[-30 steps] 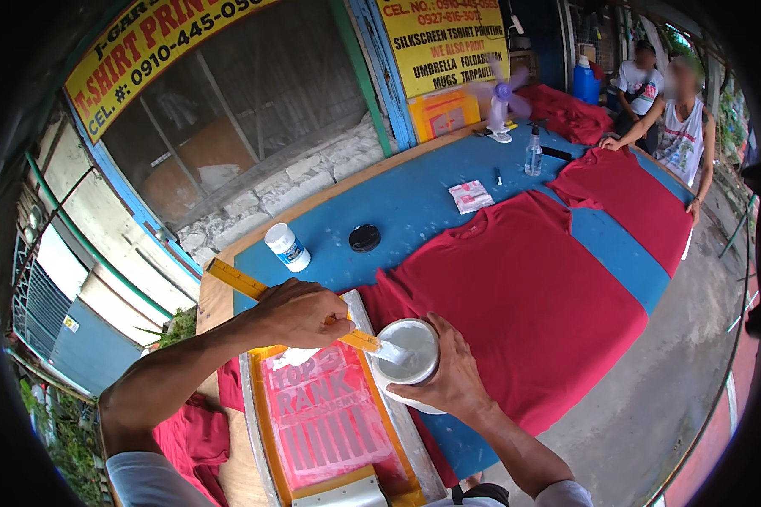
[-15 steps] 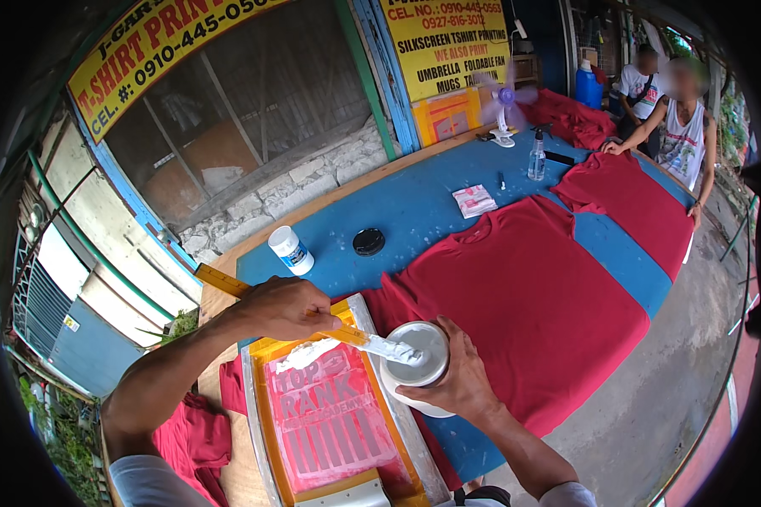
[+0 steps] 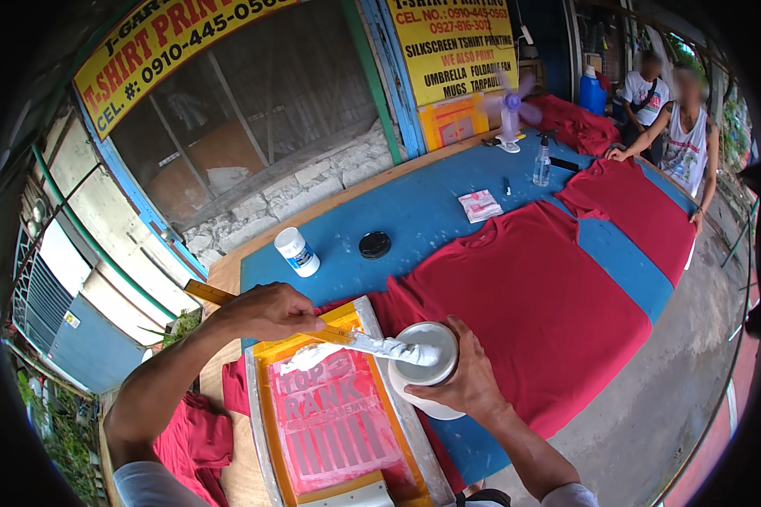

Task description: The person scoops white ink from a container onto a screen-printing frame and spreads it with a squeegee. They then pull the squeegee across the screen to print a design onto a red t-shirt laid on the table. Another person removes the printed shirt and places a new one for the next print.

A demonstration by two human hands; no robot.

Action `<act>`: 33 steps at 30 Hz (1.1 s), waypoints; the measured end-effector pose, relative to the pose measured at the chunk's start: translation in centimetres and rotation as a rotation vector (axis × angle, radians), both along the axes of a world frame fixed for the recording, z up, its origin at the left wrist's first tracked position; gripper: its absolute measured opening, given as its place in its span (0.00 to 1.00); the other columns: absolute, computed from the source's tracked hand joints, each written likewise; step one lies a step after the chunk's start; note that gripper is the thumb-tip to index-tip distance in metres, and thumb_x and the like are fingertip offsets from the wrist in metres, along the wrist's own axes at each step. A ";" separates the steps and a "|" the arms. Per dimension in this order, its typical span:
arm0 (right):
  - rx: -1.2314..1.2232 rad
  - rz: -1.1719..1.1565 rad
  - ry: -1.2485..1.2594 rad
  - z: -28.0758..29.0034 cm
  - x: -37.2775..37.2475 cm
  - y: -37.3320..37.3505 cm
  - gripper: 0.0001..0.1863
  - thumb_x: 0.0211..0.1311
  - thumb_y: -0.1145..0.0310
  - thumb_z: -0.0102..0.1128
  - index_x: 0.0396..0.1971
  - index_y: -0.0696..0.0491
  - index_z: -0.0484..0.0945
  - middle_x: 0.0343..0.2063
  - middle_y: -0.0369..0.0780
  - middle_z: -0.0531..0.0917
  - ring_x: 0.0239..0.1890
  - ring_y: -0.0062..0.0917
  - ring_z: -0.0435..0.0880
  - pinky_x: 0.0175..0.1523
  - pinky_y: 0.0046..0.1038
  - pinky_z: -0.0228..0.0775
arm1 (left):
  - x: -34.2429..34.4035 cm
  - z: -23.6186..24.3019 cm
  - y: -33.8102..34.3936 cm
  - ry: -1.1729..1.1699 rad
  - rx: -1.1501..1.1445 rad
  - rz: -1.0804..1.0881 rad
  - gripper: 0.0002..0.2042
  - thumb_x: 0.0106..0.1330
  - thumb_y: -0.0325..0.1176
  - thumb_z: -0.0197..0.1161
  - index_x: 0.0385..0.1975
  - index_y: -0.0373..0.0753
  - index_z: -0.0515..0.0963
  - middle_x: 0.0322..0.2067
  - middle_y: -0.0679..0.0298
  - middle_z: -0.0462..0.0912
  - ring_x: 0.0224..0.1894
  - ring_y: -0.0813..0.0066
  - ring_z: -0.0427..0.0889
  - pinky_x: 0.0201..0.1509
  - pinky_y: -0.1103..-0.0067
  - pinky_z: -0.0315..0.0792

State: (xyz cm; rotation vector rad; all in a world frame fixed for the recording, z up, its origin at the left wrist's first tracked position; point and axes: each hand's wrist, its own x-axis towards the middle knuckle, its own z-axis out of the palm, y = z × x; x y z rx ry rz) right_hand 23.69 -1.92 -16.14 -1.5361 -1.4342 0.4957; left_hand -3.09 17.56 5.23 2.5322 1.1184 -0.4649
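Left hand (image 3: 272, 309) pinches a yellow stick (image 3: 334, 335), white paste (image 3: 387, 346) coating its tip over a white tub (image 3: 425, 335) toward four o'clock; right hand (image 3: 472, 378) cups that tub. One o'clock: white jar (image 3: 296, 250).

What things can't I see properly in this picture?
In the head view:
Screen frame: near end cut off by the lower edge.
White tub: part of its inside hidden by the pasty yellow stick.
Left hand: some fingertips hidden by the hand itself.
Purple fan: blades blurred.
Little thing on the blue table: too small to name.
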 end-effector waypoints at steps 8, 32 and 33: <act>-0.003 -0.021 0.009 -0.4 0.0 0.3 0.75 0.38 0.43 0.96 0.81 0.59 0.54 0.71 0.56 0.75 0.75 0.57 0.74 0.76 0.56 0.73 | -2.9 1.3 -0.1 -0.012 -0.008 0.055 0.23 0.82 0.54 0.67 0.36 0.37 0.89 0.19 0.66 0.74 0.24 0.78 0.72 0.32 0.70 0.67; 0.158 0.036 0.050 -0.5 0.0 0.7 0.72 0.38 0.56 0.99 0.79 0.58 0.54 0.60 0.52 0.86 0.64 0.45 0.89 0.71 0.48 0.83 | -27.4 -3.0 -5.9 -0.515 -0.048 0.557 0.15 0.84 0.40 0.68 0.37 0.34 0.86 0.25 0.77 0.76 0.28 0.89 0.66 0.31 0.80 0.65; 0.150 0.026 0.044 -0.6 0.0 0.8 0.72 0.38 0.56 0.99 0.79 0.58 0.54 0.60 0.51 0.86 0.64 0.45 0.89 0.71 0.48 0.83 | -29.1 -4.2 -5.8 -0.471 -0.063 0.575 0.14 0.84 0.40 0.67 0.41 0.34 0.86 0.26 0.75 0.80 0.28 0.88 0.71 0.31 0.77 0.69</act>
